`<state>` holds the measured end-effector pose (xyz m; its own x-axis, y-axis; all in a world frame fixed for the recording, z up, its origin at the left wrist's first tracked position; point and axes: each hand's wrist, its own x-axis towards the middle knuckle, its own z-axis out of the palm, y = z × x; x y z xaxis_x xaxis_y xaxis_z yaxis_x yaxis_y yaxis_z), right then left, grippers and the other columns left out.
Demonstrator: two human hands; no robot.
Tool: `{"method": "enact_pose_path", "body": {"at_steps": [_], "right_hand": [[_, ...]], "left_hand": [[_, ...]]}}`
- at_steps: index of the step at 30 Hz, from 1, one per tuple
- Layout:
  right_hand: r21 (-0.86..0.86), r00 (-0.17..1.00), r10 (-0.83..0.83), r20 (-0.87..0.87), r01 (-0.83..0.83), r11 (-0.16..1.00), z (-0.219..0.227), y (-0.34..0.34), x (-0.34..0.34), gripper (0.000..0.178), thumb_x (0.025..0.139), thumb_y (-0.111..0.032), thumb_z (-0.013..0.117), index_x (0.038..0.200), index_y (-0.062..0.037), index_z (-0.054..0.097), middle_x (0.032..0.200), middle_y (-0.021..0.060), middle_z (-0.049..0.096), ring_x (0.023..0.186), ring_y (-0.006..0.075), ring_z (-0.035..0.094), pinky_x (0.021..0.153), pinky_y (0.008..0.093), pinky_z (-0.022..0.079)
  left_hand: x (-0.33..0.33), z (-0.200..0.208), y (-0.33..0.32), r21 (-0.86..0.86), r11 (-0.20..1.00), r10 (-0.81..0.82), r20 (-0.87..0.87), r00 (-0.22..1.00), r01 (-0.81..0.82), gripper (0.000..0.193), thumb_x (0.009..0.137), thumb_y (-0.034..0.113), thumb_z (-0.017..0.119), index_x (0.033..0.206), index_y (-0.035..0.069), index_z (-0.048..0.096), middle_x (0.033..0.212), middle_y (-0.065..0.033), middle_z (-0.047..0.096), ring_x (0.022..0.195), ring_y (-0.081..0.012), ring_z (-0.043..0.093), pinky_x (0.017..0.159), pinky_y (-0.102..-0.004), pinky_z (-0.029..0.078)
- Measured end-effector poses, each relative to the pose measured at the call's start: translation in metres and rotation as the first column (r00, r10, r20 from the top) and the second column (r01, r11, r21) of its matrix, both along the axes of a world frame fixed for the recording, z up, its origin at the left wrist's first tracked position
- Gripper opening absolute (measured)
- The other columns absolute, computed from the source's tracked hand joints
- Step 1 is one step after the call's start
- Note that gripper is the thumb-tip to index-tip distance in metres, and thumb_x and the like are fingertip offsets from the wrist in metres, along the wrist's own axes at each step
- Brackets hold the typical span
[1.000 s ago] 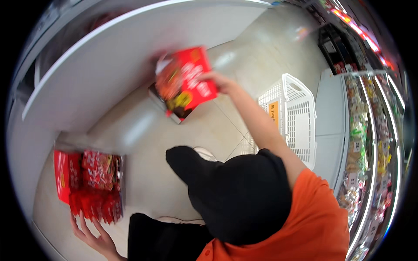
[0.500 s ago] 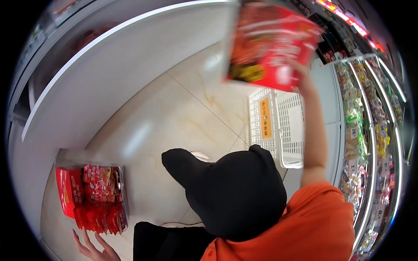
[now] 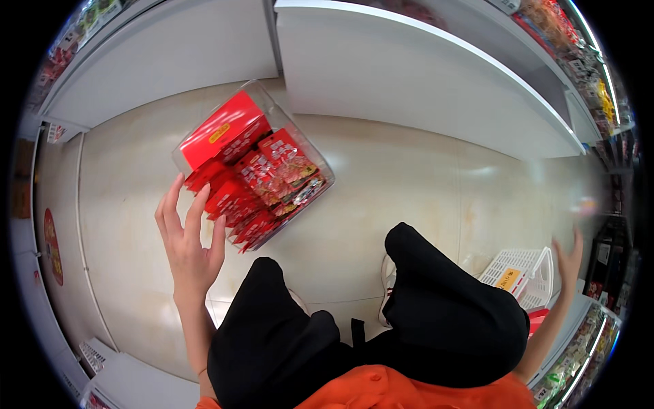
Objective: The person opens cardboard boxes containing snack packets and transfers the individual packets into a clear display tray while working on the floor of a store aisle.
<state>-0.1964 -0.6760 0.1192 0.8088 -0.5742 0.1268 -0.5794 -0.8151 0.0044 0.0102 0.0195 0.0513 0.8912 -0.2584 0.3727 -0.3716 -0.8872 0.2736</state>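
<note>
Left hand (image 3: pixel 187 249) raised, fingers (image 3: pixel 178 204) spread, touching lower edge of clear bin (image 3: pixel 253 163) of red snack packets (image 3: pixel 272 180) above floor. Right hand (image 3: pixel 569 258) open, empty, near white basket (image 3: pixel 521 273). Judged: steadying bin; next needs firm grip.
</note>
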Motion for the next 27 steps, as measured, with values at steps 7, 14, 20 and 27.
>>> {"method": "enact_pose_path", "body": {"at_steps": [7,14,20,27], "right_hand": [[-0.428,0.739,0.611,0.282,-0.473,0.77,-0.037,0.125,0.307,0.076,0.069,-0.04,0.081,0.129,-0.0037,0.051,0.126,0.0152,0.055,0.121,0.0325,0.049,0.103,0.0435,0.036],[-0.282,0.742,0.592,0.313,-0.523,0.804,-0.023,0.131,0.288,0.055,0.068,-0.039,0.082,0.104,-0.0026,0.063,0.096,0.0103,0.063,0.093,0.029,0.058,0.088,0.0406,0.041],[-0.278,0.736,0.611,0.291,-0.547,0.79,-0.02,0.141,0.221,0.049,0.07,-0.031,0.082,0.105,-0.0026,0.062,0.093,0.0093,0.062,0.089,0.0278,0.056,0.082,0.0399,0.041],[0.803,0.914,0.371,0.163,-0.341,0.489,0.042,0.079,0.198,0.042,0.084,-0.032,0.071,0.109,0.0003,0.066,0.103,0.0144,0.064,0.102,0.0261,0.058,0.091,0.038,0.045]], "left_hand": [[-0.015,0.006,-0.003,0.02,1.0,0.009,0.065,0.998,-0.01,0.053,0.078,0.004,0.07,0.129,0.007,0.056,0.144,-0.0201,0.038,0.13,-0.0388,0.038,0.105,-0.0476,0.034],[-0.018,0.027,-0.005,0.081,0.996,-0.023,0.012,1.0,0.022,0.058,0.078,0.005,0.069,0.133,0.008,0.051,0.146,-0.0219,0.035,0.131,-0.041,0.036,0.106,-0.0504,0.032],[0.045,0.029,-0.061,0.014,0.974,-0.224,-0.013,0.975,0.224,0.074,0.074,0.005,0.073,0.141,0.008,0.041,0.151,-0.0205,0.031,0.138,-0.0408,0.032,0.112,-0.0506,0.027],[0.128,0.053,-0.155,0.268,0.865,-0.437,-0.009,0.899,0.424,0.08,0.061,0.015,0.083,0.132,0.007,0.048,0.144,-0.0167,0.042,0.135,-0.0354,0.039,0.114,-0.0554,0.025]]}}
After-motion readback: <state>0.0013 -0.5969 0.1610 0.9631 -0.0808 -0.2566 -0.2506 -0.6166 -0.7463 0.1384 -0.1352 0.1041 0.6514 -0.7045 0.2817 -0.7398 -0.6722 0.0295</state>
